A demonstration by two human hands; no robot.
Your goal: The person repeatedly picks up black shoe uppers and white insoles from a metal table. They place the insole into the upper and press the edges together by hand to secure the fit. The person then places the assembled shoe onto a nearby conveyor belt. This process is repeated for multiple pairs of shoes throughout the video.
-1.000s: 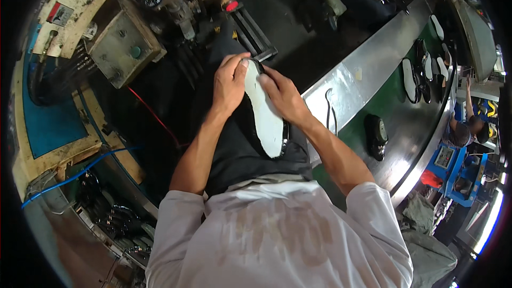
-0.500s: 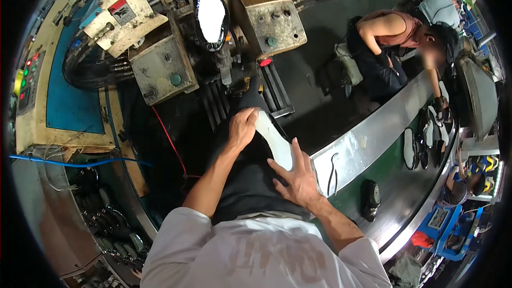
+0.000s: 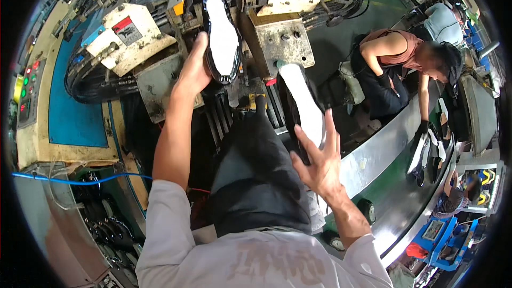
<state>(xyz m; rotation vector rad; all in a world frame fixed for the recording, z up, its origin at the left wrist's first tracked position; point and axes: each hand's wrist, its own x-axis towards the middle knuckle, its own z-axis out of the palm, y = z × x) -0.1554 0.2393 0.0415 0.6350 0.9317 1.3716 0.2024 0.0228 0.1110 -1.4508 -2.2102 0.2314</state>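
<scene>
A black shoe upper with a white insole facing up (image 3: 223, 40) sits at the middle of the machine. My left hand (image 3: 193, 74) is closed against its left side near the lower end, thumb up along the edge, other fingers hidden behind it. A second black upper with a white insole (image 3: 303, 96) is tilted above the floor, right of my knees. Its near end is in my right hand (image 3: 324, 168), thumb and fingers spread along both sides.
The machine's cream housings (image 3: 125, 32) and hoses flank the first upper. A metal bench (image 3: 368, 154) curves away to the right, where a co-worker (image 3: 394, 58) reaches toward several uppers (image 3: 424, 154). A control panel (image 3: 26, 93) stands far left; a blue hose (image 3: 80, 182) crosses below it.
My left hand has left the held upper and moved up to the one on the machine. My right hand has carried its upper right, away from my lap. The co-worker's arm has shifted.
</scene>
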